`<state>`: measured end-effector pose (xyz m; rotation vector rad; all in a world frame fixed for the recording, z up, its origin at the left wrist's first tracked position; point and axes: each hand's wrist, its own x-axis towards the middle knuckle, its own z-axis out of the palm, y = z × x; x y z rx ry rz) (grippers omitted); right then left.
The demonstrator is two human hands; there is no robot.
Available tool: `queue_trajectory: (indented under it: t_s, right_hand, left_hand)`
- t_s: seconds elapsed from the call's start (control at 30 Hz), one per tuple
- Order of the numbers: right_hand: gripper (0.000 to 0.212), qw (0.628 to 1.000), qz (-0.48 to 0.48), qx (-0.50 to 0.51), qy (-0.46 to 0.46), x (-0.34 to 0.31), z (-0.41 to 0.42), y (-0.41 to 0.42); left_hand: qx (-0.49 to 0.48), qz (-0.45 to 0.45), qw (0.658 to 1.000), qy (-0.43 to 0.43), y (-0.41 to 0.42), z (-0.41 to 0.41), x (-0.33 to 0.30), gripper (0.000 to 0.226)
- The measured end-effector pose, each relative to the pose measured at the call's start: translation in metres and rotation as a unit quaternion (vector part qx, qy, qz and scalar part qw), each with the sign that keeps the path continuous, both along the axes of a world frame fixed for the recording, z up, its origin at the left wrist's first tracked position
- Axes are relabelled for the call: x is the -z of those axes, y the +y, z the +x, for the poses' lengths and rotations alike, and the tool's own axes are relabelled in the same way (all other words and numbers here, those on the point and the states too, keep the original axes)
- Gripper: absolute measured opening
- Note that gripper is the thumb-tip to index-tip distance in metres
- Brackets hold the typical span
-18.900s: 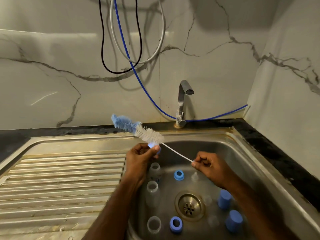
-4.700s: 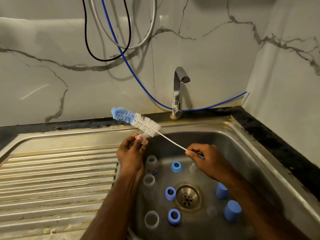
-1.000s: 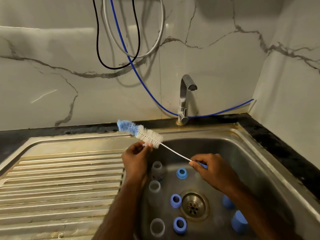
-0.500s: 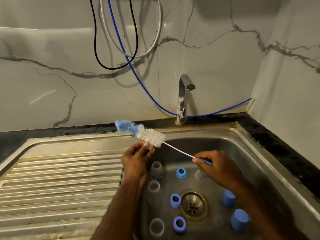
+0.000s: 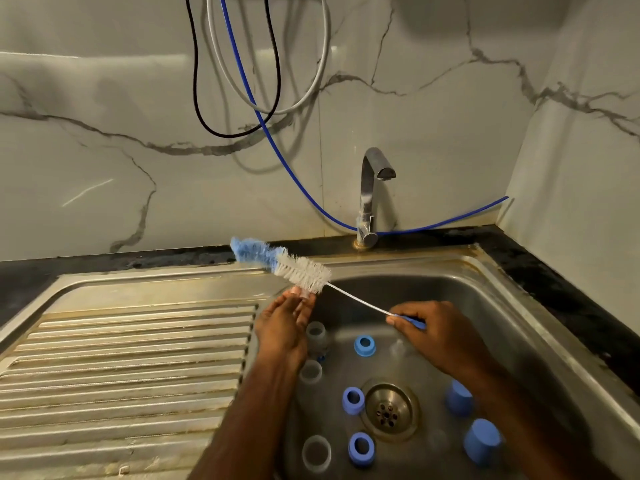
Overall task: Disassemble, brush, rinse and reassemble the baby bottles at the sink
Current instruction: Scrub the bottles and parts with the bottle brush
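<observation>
Bottles (image 5: pixel 316 453) stand open in the sink (image 5: pixel 491 299), three of them along its left side, and my left arm covers part of two. Clear soft tips are hard to make out on the sink floor. Blue rings (image 5: pixel 364 345) and blue caps (image 5: pixel 482 441) sit around the drain (image 5: pixel 388 410). My left hand (image 5: pixel 282 332) pinches something small and clear against the white bristles; I cannot tell what it is. My right hand (image 5: pixel 438 336) grips the brush (image 5: pixel 301 270) by its blue handle, fingers curled tight.

Home kitchen: steel sink (image 5: pixel 491 299), tap (image 5: pixel 370 188).
</observation>
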<state>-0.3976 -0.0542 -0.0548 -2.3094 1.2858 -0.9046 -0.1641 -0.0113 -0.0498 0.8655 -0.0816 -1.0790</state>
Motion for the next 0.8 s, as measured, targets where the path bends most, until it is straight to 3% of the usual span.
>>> queue_trajectory:
  t_s: [0.23,0.43,0.6,0.7,0.77,0.8]
  right_hand:
    - [0.013,1.0,0.019,0.003,-0.007,0.0,-0.003,-0.002]
    - [0.02,0.981,0.168,-0.073,-0.068,0.001,0.014,0.009]
    - [0.027,0.962,0.234,-0.09,-0.105,-0.004,0.017,0.013]
    - [0.029,0.952,0.269,-0.07,-0.128,-0.005,0.013,0.01]
    - [0.028,0.958,0.262,-0.054,-0.108,-0.009,0.006,0.006]
    - [0.026,0.96,0.259,-0.049,-0.098,-0.011,0.0,0.003]
  left_hand:
    - [0.004,-0.04,0.997,0.062,0.0,0.005,-0.006,0.016]
    - [0.081,-0.078,0.992,0.059,0.001,-0.008,-0.011,0.021]
    - [0.123,-0.097,0.988,0.015,0.003,-0.006,-0.011,0.023]
    - [0.146,-0.095,0.982,-0.071,0.002,-0.009,-0.004,0.027]
    - [0.156,-0.051,0.961,-0.222,0.004,-0.012,0.002,0.028]
    - [0.157,-0.02,0.932,-0.327,0.005,-0.014,0.005,0.028]
